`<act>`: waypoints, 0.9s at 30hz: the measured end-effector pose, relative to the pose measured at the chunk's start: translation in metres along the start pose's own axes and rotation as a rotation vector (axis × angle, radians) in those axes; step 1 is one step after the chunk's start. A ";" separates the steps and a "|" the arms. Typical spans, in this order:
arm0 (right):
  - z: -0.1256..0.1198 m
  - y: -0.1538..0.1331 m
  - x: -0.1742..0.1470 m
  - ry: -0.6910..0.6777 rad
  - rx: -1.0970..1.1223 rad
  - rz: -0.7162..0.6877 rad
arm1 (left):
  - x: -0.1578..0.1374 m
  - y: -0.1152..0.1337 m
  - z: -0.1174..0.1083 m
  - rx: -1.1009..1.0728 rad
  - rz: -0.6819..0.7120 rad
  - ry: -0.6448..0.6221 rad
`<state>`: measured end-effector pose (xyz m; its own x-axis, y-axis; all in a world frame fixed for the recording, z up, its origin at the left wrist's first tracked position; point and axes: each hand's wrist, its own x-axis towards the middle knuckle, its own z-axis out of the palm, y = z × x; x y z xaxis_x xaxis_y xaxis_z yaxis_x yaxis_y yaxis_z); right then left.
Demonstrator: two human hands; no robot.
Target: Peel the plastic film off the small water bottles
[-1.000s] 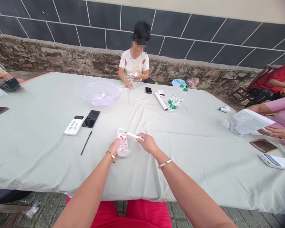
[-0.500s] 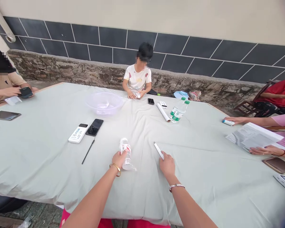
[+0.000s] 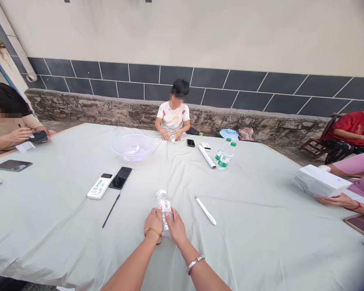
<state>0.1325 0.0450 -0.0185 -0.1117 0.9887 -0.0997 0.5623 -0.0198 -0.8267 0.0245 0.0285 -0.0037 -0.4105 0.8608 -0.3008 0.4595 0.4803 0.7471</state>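
Note:
A small clear plastic bottle (image 3: 165, 205) with a white cap and a printed label lies on the cloth in front of me, its cap pointing away. Loose clear film seems to wrap it. My left hand (image 3: 153, 220) closes on its left side, and my right hand (image 3: 176, 227) grips it from the right, thumb on the label. The bottle's lower part is partly hidden between my hands. To the right of my right hand lies a slim white pen-like tool (image 3: 205, 210) with a dark tip, touched by neither hand.
A cloth-covered table (image 3: 248, 242) spreads around me. Left of centre are a white power bank (image 3: 99, 186), a black phone (image 3: 120, 178) and a black strap (image 3: 111, 211). Farther off stand a translucent basin (image 3: 133, 155), a white roll (image 3: 206, 157) and two water bottles (image 3: 226, 157). Several people sit around.
My right hand has let go of the white pen-like tool, leaving it on the cloth, and moved left onto the bottle. The view has tilted up. At right, a person's papers have shifted.

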 end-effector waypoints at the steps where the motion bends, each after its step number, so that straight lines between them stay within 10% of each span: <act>1: 0.000 0.004 0.000 0.011 0.033 -0.003 | 0.000 -0.003 0.001 -0.018 0.004 0.018; 27: -0.038 -0.023 -0.013 -0.197 0.689 0.306 | -0.019 -0.010 0.001 -0.524 -0.109 -0.110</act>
<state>0.1521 0.0386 0.0225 -0.2131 0.8814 -0.4216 -0.0371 -0.4385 -0.8980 0.0283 0.0077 -0.0061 -0.3363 0.8368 -0.4321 -0.0465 0.4435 0.8951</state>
